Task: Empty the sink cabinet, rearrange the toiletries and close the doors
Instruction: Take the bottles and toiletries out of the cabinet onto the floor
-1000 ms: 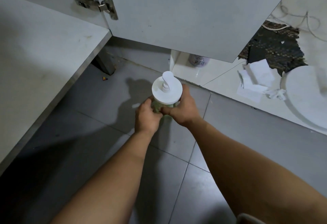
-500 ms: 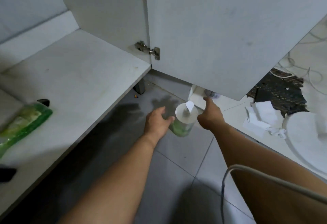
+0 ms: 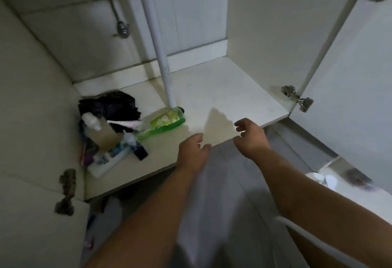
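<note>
The sink cabinet stands open, its white floor shelf (image 3: 229, 89) bare on the right. On its left side lie a green bottle (image 3: 163, 124) on its side, a beige bottle with a clear cap (image 3: 99, 131), a small dark bottle (image 3: 137, 148), a white tube (image 3: 110, 160) and a black bag (image 3: 110, 104). My left hand (image 3: 192, 151) and my right hand (image 3: 251, 135) hover at the shelf's front edge, both empty with fingers spread. The green bottle is left of my left hand, apart from it.
A white drain pipe (image 3: 157, 43) runs down to the shelf near the green bottle. A metal hose and valve (image 3: 122, 28) hang on the tiled back wall. The right door (image 3: 350, 89) and the left door (image 3: 31, 214) stand open. A white cable (image 3: 314, 244) crosses my right arm.
Both hands let go of the pump bottle on the floor and rose to the shelf's front edge. The view swung up and left into the cabinet, so the pump bottle is out of sight.
</note>
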